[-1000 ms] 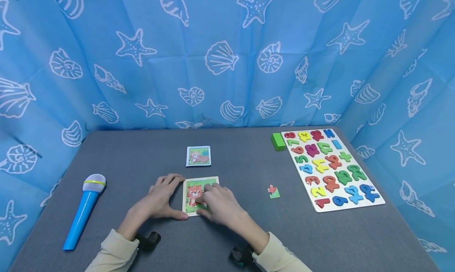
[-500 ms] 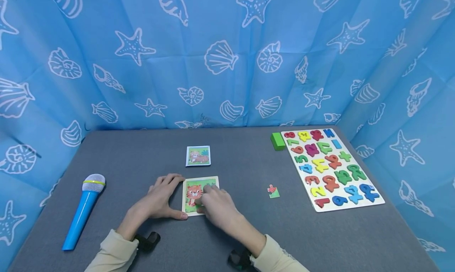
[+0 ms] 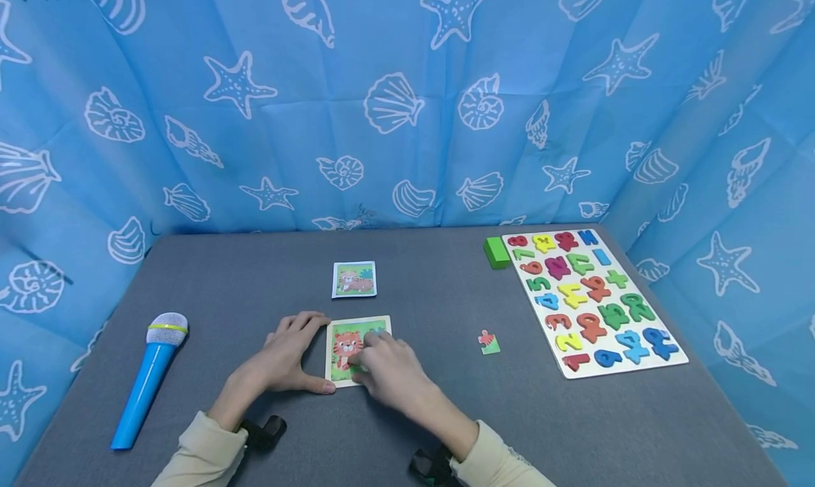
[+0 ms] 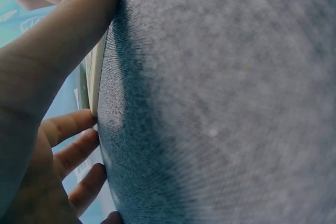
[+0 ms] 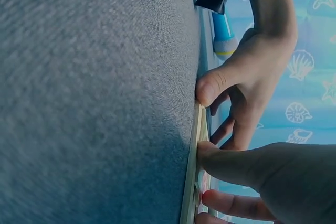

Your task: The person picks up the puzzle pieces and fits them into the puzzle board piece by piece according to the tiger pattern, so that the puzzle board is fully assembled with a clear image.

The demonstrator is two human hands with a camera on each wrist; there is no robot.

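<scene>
A framed tiger jigsaw puzzle [image 3: 347,342] lies flat on the table in front of me. My left hand [image 3: 289,356] holds it along its left side, thumb at the near corner and forefinger at the far corner. My right hand [image 3: 391,367] covers the puzzle's right half with curled fingers. In the right wrist view, its thumb and forefinger pinch a small puzzle piece [image 5: 199,193], slightly tilted within the frame; most of the piece is hidden. Right of the hands a loose jigsaw piece [image 3: 489,342], red and green, lies on the table.
Beyond the puzzle lies a small tiger picture card [image 3: 354,279]. A blue toy microphone [image 3: 149,381] rests on the left. A number puzzle board [image 3: 588,303] with colourful pieces lies on the right, beside a green block [image 3: 496,253]. A blue seashell curtain [image 3: 395,168] stands behind the grey table.
The right hand has shifted slightly left over the puzzle, its thumb tucked further in. The left hand keeps its place.
</scene>
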